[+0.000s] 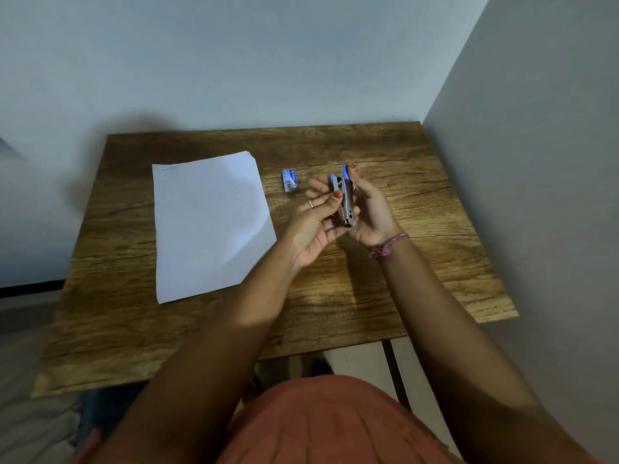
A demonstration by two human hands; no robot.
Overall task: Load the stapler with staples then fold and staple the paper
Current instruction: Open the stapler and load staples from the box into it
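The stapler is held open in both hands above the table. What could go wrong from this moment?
1. The stapler is gripped in the air by the left hand and right hand; it might snap shut on a finger.
2. The staple box lies on the table beyond the hands; reaching for it leaves a one-handed grip, so the stapler could slip.
3. The paper lies loose and could be brushed aside by the left arm.

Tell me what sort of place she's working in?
Probably a plain room at home or a small office corner: a small wood-grain table pushed against bare pale walls, with only a white paper sheet, a small staple box and the hand-held stapler.
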